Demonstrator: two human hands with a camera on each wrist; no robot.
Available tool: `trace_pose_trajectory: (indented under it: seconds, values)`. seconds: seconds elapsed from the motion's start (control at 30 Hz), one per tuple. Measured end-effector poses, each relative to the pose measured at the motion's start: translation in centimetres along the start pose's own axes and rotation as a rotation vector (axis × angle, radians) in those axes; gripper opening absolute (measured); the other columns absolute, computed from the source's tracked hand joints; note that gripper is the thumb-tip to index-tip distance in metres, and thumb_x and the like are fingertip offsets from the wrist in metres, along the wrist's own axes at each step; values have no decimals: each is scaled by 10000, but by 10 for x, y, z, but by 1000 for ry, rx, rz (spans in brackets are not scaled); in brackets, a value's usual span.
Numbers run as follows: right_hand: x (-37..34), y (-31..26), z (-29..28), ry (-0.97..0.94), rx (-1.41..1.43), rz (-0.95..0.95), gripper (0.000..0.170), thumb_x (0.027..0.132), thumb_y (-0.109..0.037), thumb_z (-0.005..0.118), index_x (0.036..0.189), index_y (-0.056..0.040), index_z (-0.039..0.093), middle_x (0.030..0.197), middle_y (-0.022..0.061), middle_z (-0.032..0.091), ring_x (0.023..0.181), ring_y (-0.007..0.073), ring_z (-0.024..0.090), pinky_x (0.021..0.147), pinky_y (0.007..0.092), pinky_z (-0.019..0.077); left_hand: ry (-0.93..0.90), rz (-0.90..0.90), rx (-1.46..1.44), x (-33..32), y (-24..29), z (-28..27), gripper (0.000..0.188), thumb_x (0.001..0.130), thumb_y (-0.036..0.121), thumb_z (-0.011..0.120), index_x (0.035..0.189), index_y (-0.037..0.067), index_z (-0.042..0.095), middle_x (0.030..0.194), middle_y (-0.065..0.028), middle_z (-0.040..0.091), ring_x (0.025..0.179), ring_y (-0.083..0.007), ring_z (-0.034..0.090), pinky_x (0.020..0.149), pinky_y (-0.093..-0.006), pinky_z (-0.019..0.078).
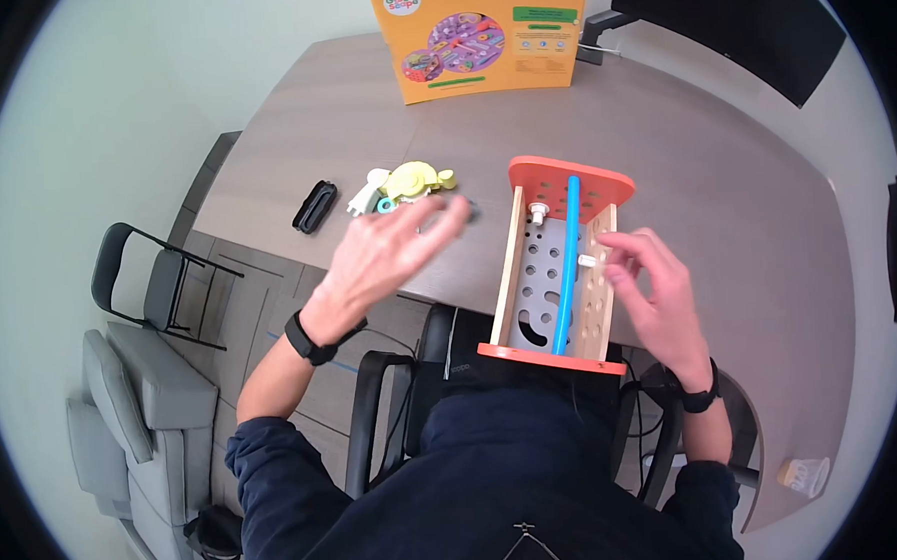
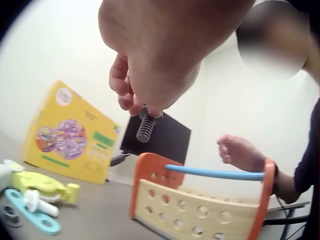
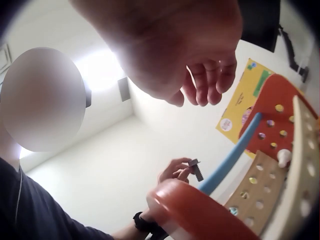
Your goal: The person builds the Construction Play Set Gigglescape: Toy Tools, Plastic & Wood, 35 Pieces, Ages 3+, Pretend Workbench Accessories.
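My left hand [image 1: 392, 247] pinches a dark grey toy bolt [image 2: 145, 129], its threaded shank pointing down, above the table left of a toy toolbox. The toolbox has orange-red ends [image 1: 574, 179], pale wooden sides [image 2: 200, 210] and a blue bar handle [image 1: 568, 265]. Over the toolbox's right side hovers my right hand [image 1: 659, 286], fingers loosely bent and nothing visible in them. Near its fingertips a white peg [image 1: 587, 261] shows at the right wooden side. Another white bolt [image 1: 538, 212] sits inside the toolbox by the far end.
Left on the table lie yellow-green toy parts [image 1: 412, 181], a light blue perforated strip [image 2: 34, 212], a white bolt [image 2: 41, 204] and a grey nut [image 2: 11, 215]. A black case [image 1: 315, 207] lies beyond them. At the back stand a yellow box [image 1: 488, 38] and a monitor [image 1: 738, 27].
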State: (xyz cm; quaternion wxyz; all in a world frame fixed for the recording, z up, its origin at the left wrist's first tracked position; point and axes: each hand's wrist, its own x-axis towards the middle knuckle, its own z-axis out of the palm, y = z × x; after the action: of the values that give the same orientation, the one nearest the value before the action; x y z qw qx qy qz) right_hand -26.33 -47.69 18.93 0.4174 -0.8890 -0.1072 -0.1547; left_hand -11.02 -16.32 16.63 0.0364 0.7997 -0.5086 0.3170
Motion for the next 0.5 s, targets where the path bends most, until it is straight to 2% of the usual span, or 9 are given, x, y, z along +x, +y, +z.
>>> trace_pose_trajectory:
  seconds: [0.13,0.23,0.27,0.37,0.5]
  values:
    - [19,-18,20,-90,43,-135,320,981,-104,741,1283,-33,664,977,84,641,798,208,671,703,361,559,144,197,-62,27,40,-20,350,921,125,697,1266,116,635,1085,-53,704,599,-77,626,504,-255,538]
    - [19,-19,23,-126,61,-136,338,967,-97,752,1286,-33,658,973,86,646,780,215,674,690,357,562,101,259,-49,35,53,-32,353,877,100,759,1221,112,683,1139,-64,728,598,-64,606,513,-232,507]
    - [20,-18,23,-133,54,-147,337,964,-95,755,1281,-35,660,972,85,649,780,215,676,688,355,562,108,269,-46,37,55,-33,359,870,87,760,1220,109,681,1152,-58,724,576,-52,555,514,-221,486]
    - [19,-16,20,-156,25,-172,327,953,-89,763,1262,-40,670,960,80,656,781,208,679,683,350,562,98,273,-90,38,57,-30,351,868,84,759,1209,109,680,1145,-59,725,592,-59,569,522,-234,499]
    - [24,-12,16,-197,-39,-221,294,943,-85,773,1222,-45,687,924,66,667,781,181,680,671,337,557,58,191,-322,33,56,-21,343,870,117,779,1197,99,679,1103,-54,729,634,-126,639,552,-278,541]
